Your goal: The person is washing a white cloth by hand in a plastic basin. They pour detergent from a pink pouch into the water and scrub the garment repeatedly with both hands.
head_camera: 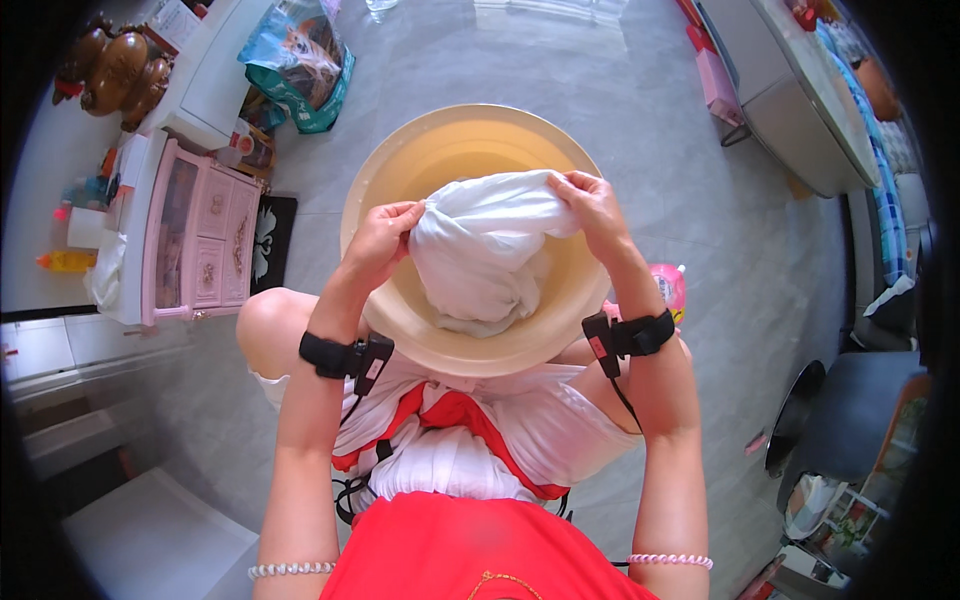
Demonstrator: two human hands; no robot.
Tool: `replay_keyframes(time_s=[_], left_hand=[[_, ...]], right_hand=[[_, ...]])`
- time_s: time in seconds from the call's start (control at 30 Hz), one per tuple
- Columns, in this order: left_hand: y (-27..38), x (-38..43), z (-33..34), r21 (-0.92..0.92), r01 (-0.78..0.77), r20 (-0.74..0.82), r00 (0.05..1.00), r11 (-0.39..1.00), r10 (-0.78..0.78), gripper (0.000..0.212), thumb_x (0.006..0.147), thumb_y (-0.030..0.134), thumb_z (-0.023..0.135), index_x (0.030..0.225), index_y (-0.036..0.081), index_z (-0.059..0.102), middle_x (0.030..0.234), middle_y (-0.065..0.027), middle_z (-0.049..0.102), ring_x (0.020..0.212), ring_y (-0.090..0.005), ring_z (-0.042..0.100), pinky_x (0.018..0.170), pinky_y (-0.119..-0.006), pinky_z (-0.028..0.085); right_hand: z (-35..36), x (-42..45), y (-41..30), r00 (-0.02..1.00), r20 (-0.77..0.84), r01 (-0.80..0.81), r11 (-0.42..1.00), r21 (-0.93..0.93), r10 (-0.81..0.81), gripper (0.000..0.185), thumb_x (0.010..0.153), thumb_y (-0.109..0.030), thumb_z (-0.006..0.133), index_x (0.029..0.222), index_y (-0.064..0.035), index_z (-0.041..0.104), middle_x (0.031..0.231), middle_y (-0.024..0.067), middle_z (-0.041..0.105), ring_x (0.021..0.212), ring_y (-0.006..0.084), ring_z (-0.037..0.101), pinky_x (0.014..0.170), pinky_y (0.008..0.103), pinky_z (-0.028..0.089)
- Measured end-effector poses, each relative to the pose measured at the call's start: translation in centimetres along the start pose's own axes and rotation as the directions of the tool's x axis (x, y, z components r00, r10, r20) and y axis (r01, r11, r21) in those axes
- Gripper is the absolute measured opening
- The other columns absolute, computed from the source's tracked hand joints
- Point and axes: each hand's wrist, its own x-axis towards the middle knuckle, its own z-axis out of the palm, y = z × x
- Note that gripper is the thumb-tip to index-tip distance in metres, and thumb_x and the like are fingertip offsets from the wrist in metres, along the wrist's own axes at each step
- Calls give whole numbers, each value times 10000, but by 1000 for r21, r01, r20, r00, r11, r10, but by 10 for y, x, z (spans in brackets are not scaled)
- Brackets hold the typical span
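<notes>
A wet-looking white cloth (pixel 487 247) is stretched between my hands over a large cream plastic basin (pixel 390 154). My left hand (pixel 386 236) pinches its upper left corner between thumb and fingers. At the upper right edge, my right hand (pixel 592 206) grips the fabric the same way. The cloth's lower part hangs bunched down into the basin, and its folds hide much of the basin floor. The basin stands in front of me between my bent knees. Each wrist wears a black strap with a small device and a cable.
A pink bottle (pixel 667 289) stands right of the basin, partly behind my right forearm. On the left are a pink drawer cabinet (pixel 217 232) and a pet food bag (pixel 300 67). A grey-white cabinet (pixel 795 97) and a black chair (pixel 847 412) are on the right. Grey tile floor (pixel 450 67) surrounds the basin.
</notes>
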Motion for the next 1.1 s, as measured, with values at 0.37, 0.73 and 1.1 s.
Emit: replay_keyframes(time_s=[0.37,0.73,1.1], left_hand=[[4,53,31,821,-503,215,710,270,670,339,779,304,639,978,34,591,849,-16,589,771,-97,536,700,-234,425],[-1,85,3,882,-339,82,794,327,602,218,780,149,619,954,24,580,804,-47,601,732,-162,554,701,-262,433],[20,22,16,897,-262,324,938,357,-126,278,678,147,695,928,54,617,745,-102,605,682,-225,579,633,-320,454]], right_hand=[[12,-2,-22,977,210,8,991,137,-37,282,862,-239,530,990,8,580,847,28,587,749,79,524,655,217,419],[-1,18,25,986,-93,65,826,-560,-141,274,811,-194,527,1003,-9,588,915,149,630,848,241,603,742,317,460],[17,-9,5,933,351,233,619,-750,74,372,668,-252,712,989,-97,606,974,117,571,878,241,553,776,328,447]])
